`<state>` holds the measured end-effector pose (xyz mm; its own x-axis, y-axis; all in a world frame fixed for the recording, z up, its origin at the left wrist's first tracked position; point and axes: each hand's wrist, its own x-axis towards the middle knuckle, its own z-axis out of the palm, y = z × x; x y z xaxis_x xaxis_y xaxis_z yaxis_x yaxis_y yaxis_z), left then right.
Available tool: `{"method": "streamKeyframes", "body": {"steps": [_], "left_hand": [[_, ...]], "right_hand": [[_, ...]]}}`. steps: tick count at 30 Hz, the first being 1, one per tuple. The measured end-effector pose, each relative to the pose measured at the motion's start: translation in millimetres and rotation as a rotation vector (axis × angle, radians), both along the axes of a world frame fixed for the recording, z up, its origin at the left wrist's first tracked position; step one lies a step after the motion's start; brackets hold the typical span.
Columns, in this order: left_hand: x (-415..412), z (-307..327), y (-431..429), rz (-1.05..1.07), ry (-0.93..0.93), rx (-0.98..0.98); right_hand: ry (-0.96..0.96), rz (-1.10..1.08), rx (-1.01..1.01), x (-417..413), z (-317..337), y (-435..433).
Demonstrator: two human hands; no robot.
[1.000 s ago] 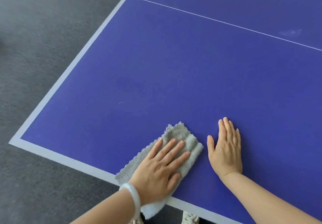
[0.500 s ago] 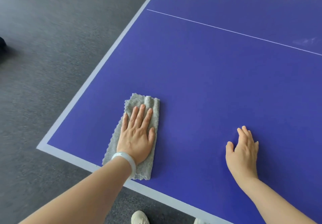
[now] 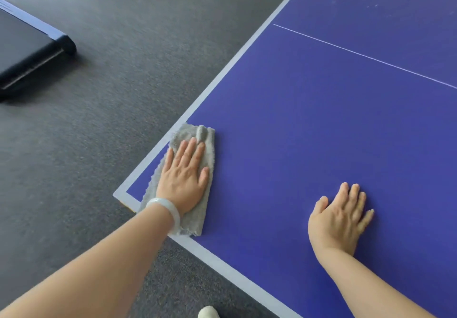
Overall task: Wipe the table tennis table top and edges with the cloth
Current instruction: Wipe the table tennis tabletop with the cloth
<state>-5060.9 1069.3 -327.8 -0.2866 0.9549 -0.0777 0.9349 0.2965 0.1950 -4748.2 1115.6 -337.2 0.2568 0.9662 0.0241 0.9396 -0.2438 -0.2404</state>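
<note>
STEP: left hand (image 3: 184,181) is pressing folded grey terry cloth (image 3: 207,142), fingers straight, at near-left corner of blue table (image 3: 321,125) | right hand (image 3: 338,216) is resting flat, empty | ADVICE: even pressure, overlapping pale edge band (image 3: 222,264).

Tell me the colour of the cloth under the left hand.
Grey, seen in the head view: the cloth.

Blue table tennis table (image 3: 321,125) on grey carpet (image 3: 99,144); grey cloth (image 3: 191,132) covers its near left corner; right hand (image 3: 338,216) flat on the top.
</note>
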Motion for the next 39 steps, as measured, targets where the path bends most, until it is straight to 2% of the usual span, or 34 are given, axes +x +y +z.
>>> {"method": "streamKeyframes", "body": {"steps": [2,5,7,11,15,17,20,22,25,27,31,37,39], "left_hand": [[-23.3,3.7,8.1,0.157,0.002,-0.063],[19.6,6.8,18.7,0.277,-0.018,-0.049],[82.7,6.9,9.4,0.127,-0.073,0.016],[178.6,4.8,-34.8,-0.350,-0.159,0.056],[126.5,1.1,-67.8,-0.495,-0.141,0.067],[72.9,-0.7,-66.9,-0.383,-0.061,0.064],[9.9,1.0,-41.1,-0.080,-0.009,0.010],[3.7,1.5,-19.8,0.112,-0.026,-0.002],[40.0,1.1,2.6,0.324,-0.041,0.006],[77.1,3.2,4.2,0.284,-0.056,0.020],[136.0,1.9,-17.7,-0.034,-0.103,0.060],[136.4,1.9,-21.2,-0.047,-0.124,0.018],[137.4,2.5,-21.0,-0.039,-0.137,0.009]], "right_hand": [[-0.009,-0.007,0.000,-2.3,-0.1,-0.2],[-0.037,-0.015,-0.013,-3.3,0.0,0.9],[-0.037,-0.017,-0.022,-3.6,1.6,0.3],[-0.020,-0.016,-0.038,-3.5,4.6,1.2],[-0.017,-0.009,-0.030,-2.2,4.2,0.2],[-0.035,0.003,-0.026,-1.8,3.4,-0.6],[-0.054,0.004,-0.023,-2.6,2.6,-0.1],[-0.072,0.009,-0.026,-3.9,2.7,-0.1],[-0.098,0.015,-0.044,-4.6,2.9,-0.7],[-0.113,0.022,-0.046,-4.4,2.1,-0.7],[-0.092,0.045,-0.045,-2.2,1.5,0.0],[-0.073,0.070,-0.018,1.4,5.7,-2.5],[-0.097,0.268,0.101,3.6,6.2,-6.2]]}}
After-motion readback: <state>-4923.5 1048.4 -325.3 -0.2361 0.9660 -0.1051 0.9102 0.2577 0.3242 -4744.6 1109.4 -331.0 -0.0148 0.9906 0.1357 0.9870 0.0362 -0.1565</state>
